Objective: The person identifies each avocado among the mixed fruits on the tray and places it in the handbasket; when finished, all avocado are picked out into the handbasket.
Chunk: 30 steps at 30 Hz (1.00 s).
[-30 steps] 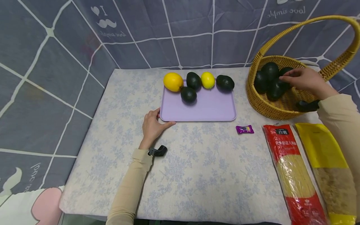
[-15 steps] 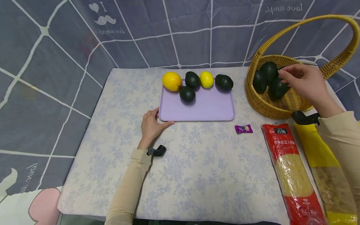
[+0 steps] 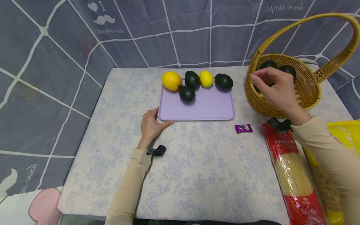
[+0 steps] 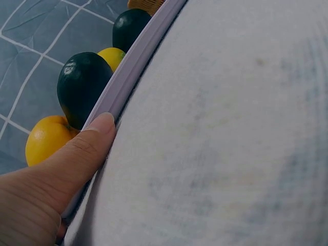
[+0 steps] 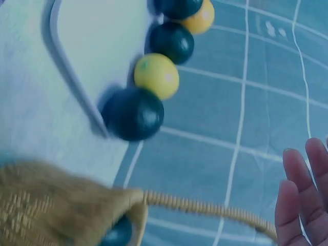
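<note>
A lilac tray (image 3: 208, 107) lies on the table, its front left corner held by my left hand (image 3: 150, 126). That hand's thumb (image 4: 92, 138) presses along the front rim in the left wrist view. At the tray's back are an orange fruit (image 3: 171, 80), a lemon (image 3: 206, 78) and dark green avocados (image 3: 223, 82). Over the left part of a wicker basket (image 3: 312, 90) hovers my right hand (image 3: 277, 89), fingers loosely bent with nothing visible between them. The right wrist view shows its fingers (image 5: 302, 205) apart from any thing. Avocados (image 3: 288, 72) lie in the basket, some hidden behind the hand.
A small purple wrapped candy (image 3: 243, 128) lies right of the tray's front corner. A red noodle packet (image 3: 293, 175) and a yellow packet (image 3: 327, 184) lie along the right side, partly under my forearm. The basket's tall handle (image 3: 298, 23) arches above it.
My right hand has moved off the avocados, up and left across the basket's opening, with nothing visible in it. The left hand has stayed at the tray's corner.
</note>
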Available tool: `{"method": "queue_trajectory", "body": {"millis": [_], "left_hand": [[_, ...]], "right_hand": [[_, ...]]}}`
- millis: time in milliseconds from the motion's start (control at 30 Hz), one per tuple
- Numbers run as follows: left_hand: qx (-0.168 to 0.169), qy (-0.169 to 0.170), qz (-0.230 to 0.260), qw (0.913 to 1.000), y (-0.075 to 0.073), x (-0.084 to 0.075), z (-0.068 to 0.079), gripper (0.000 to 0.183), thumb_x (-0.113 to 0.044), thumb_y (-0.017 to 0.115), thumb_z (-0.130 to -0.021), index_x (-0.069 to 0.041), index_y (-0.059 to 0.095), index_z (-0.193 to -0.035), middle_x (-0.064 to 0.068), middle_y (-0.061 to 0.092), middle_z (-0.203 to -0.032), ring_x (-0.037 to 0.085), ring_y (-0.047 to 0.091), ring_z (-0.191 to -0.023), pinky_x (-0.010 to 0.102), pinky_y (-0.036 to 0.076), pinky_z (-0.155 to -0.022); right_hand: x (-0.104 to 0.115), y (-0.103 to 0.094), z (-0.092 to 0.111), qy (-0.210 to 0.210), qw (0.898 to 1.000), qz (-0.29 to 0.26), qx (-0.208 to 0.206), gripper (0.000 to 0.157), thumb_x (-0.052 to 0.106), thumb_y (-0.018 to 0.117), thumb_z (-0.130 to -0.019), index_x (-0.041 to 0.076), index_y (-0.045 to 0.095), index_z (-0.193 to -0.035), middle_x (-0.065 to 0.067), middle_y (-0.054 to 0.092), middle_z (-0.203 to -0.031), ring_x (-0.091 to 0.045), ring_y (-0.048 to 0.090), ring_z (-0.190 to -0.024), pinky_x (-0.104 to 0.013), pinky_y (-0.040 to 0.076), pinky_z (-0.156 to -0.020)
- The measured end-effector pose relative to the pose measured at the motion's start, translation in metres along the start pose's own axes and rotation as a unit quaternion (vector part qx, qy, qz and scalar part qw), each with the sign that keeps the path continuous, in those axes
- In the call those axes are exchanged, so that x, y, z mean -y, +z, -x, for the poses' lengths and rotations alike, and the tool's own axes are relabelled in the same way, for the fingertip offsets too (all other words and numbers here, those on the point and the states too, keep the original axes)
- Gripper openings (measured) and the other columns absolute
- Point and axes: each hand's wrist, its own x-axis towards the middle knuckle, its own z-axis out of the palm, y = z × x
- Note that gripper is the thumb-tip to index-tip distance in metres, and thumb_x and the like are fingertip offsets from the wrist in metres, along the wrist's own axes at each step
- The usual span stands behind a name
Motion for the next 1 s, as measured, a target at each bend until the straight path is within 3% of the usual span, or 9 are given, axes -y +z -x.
{"method": "queue_trajectory", "body": {"millis": [100,200,333,467,667,833,1000], "left_hand": [[0.000,-0.001,0.001,1.0000,-0.001,0.000,0.000,0.091,-0.049,0.083,-0.067,-0.003,0.049,-0.138,0.008,0.046,-0.088,0.025,0.036,-0.081,0.033,0.026,-0.065],[0.001,-0.003,-0.001,1.0000,-0.001,-0.001,0.000,0.091,-0.049,0.083,-0.067,-0.003,0.049,-0.138,0.008,0.045,-0.087,0.025,0.036,-0.081,0.033,0.026,-0.064],[0.001,-0.005,-0.003,1.0000,-0.001,-0.001,0.001,0.091,-0.049,0.083,-0.067,-0.003,0.049,-0.138,0.008,0.045,-0.087,0.025,0.036,-0.080,0.033,0.025,-0.064],[0.001,-0.005,-0.004,1.0000,-0.001,0.000,0.001,0.091,-0.049,0.083,-0.066,-0.004,0.049,-0.138,0.008,0.045,-0.087,0.024,0.036,-0.080,0.033,0.026,-0.064],[0.002,-0.001,0.001,1.0000,-0.001,0.000,0.001,0.091,-0.050,0.083,-0.066,-0.005,0.050,-0.138,0.007,0.046,-0.087,0.025,0.036,-0.080,0.033,0.026,-0.064],[0.005,0.000,-0.003,1.0000,-0.001,0.001,0.000,0.090,-0.051,0.082,-0.067,-0.006,0.050,-0.138,0.007,0.046,-0.089,0.024,0.037,-0.081,0.033,0.027,-0.065],[0.008,0.002,-0.007,0.9999,-0.002,0.001,0.001,0.090,-0.051,0.082,-0.068,-0.006,0.048,-0.138,0.007,0.047,-0.090,0.024,0.037,-0.081,0.034,0.028,-0.065]], "right_hand": [[0.017,0.014,-0.004,-0.022,1.000,-0.005,0.015,0.013,-0.003,0.065,-0.087,-0.008,0.069,-0.097,0.000,0.065,-0.085,-0.007,0.053,-0.068,-0.018,0.040,-0.064],[0.012,0.031,-0.009,-0.029,0.999,-0.009,0.030,0.014,0.002,0.066,-0.088,-0.004,0.070,-0.099,-0.008,0.066,-0.088,-0.008,0.053,-0.070,-0.018,0.041,-0.064],[-0.001,0.055,-0.018,-0.022,0.998,-0.009,0.060,0.016,0.013,0.067,-0.089,0.002,0.071,-0.100,-0.004,0.068,-0.091,-0.006,0.055,-0.075,-0.020,0.043,-0.066],[0.000,0.075,-0.026,-0.002,0.994,-0.011,0.109,0.021,0.021,0.067,-0.090,0.005,0.071,-0.103,-0.003,0.068,-0.096,-0.011,0.057,-0.077,-0.022,0.045,-0.067],[0.001,0.106,-0.034,0.034,0.983,0.009,0.181,0.032,0.028,0.068,-0.088,0.005,0.068,-0.111,-0.007,0.066,-0.106,-0.021,0.060,-0.089,-0.034,0.045,-0.073],[0.002,0.128,-0.038,0.056,0.968,0.040,0.243,0.047,0.038,0.068,-0.087,0.007,0.064,-0.122,-0.008,0.062,-0.117,-0.029,0.058,-0.101,-0.042,0.043,-0.082],[0.000,0.146,-0.040,0.076,0.958,0.052,0.273,0.056,0.043,0.068,-0.086,0.009,0.058,-0.129,-0.010,0.057,-0.126,-0.030,0.054,-0.109,-0.044,0.042,-0.086]]}}
